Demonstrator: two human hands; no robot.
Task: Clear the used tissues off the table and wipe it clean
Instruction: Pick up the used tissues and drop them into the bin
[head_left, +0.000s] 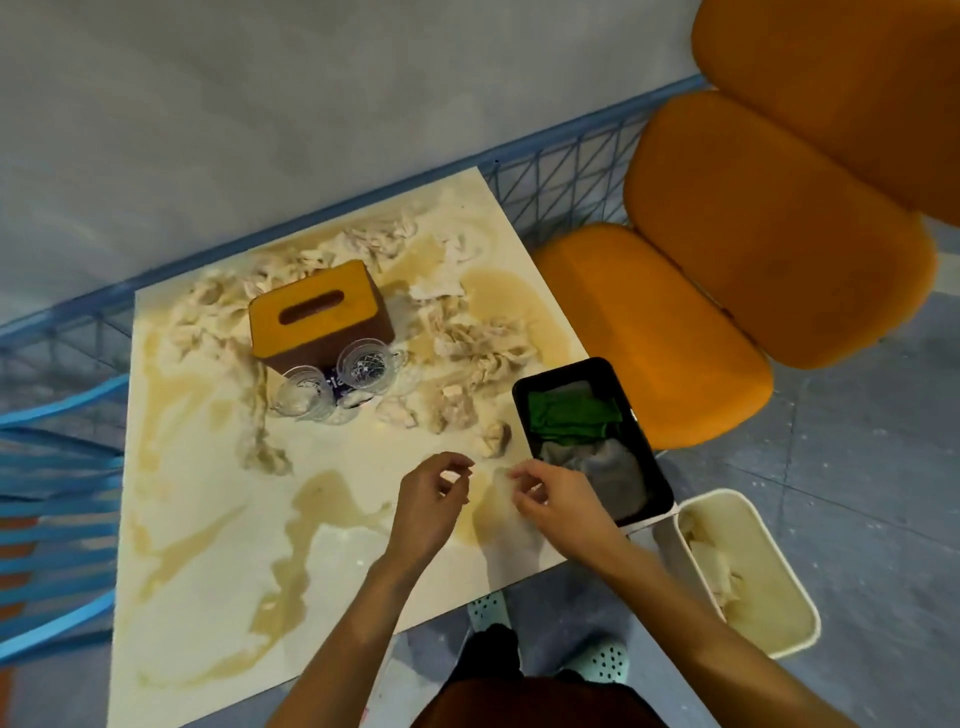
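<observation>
Several crumpled used tissues (467, 343) lie across the far half of the cream table (208, 519), which is streaked with brownish spills (322, 499). One balled tissue (491, 439) sits just beyond my hands. My left hand (431, 509) hovers over the near right part of the table, fingers curled, with a small white tissue scrap (453, 475) pinched at its fingertips. My right hand (553, 496) is beside it, pinching a thin pale tissue (511, 525) that hangs blurred over the table edge. A black tray (654, 467) at the right edge holds a green cloth (571, 415) and a grey cloth (613, 473).
A wooden tissue box (317, 312) stands mid-table with two glass cups (332, 384) in front of it. On the floor to the right stands a white bin (795, 587) holding tissues. Orange seats (675, 338) are at the right, and a blue wire fence (57, 338) runs behind and to the left.
</observation>
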